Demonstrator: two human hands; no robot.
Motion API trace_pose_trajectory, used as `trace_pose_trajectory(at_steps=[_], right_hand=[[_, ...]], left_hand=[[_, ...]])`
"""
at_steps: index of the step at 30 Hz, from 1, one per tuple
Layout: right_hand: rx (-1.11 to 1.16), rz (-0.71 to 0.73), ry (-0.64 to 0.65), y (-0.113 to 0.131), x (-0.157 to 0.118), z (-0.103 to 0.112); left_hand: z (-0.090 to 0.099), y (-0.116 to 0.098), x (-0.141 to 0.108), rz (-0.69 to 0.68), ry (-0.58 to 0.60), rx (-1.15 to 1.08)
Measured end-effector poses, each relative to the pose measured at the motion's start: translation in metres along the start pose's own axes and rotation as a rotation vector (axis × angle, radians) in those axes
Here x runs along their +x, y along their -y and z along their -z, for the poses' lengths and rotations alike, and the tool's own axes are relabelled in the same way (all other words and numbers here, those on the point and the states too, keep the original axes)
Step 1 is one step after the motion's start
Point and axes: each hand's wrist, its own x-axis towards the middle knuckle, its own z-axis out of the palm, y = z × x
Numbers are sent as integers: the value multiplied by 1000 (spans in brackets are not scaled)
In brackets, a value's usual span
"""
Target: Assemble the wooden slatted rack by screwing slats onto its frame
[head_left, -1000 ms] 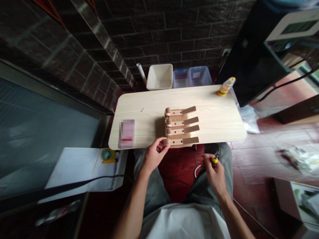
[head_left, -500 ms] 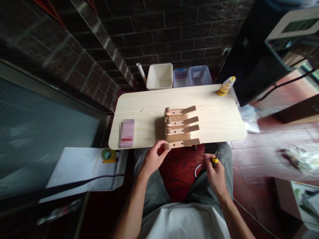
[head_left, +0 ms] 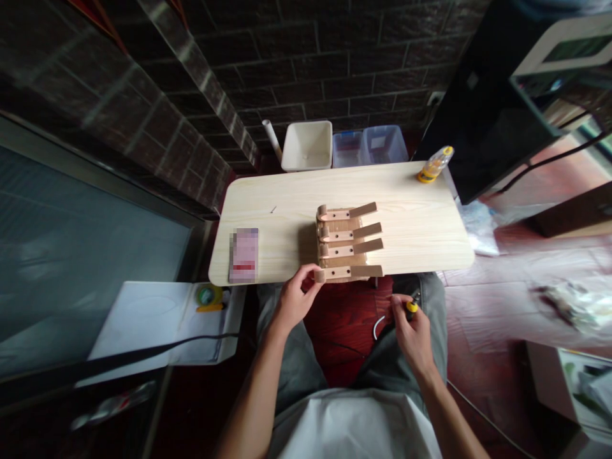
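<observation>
Several wooden hooks lie side by side across a cardboard-brown block on the table, each with dark screw holes and a rounded left end. The nearest hook (head_left: 342,273) is at the table's front edge, and my left hand (head_left: 297,299) pinches its rounded end between thumb and fingers. My right hand (head_left: 412,328), lower right over my thigh, is closed round a small screwdriver (head_left: 412,308) with a yellow and black grip. The brown block (head_left: 342,260) shows between the strips.
The pale table (head_left: 411,210) bears a pink blurred packet (head_left: 245,255), a small thin dark piece (head_left: 273,209) and a clear yellow-based bottle (head_left: 435,164). Behind it stand a cream bin (head_left: 307,124) and clear plastic boxes (head_left: 385,150). An open white case (head_left: 143,319) lies at left.
The nearest hook's rounded end has shifted very slightly up and left with my left hand. My right hand stays in place with the screwdriver.
</observation>
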Motion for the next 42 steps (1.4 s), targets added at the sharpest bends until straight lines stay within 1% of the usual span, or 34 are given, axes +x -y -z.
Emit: trace_pose_trajectory(at_steps=[5,19,32,38,42], right_hand=[[-13,-14,5,-2,0,2],[-31,-3,3,0,1,1],[-41,1,30,-4,-1,-1],[-44,12,28,-3,-1,-1],[-47,17,30,-4,0,-1]], left_hand=[[-2,0,5,14,-6,-3],[-4,4,4,31,-18,-1],[-3,1,2,50,-31,-34],[-9,-4,5,61,-25,-89],[-14,-3,8,77,-32,-111]])
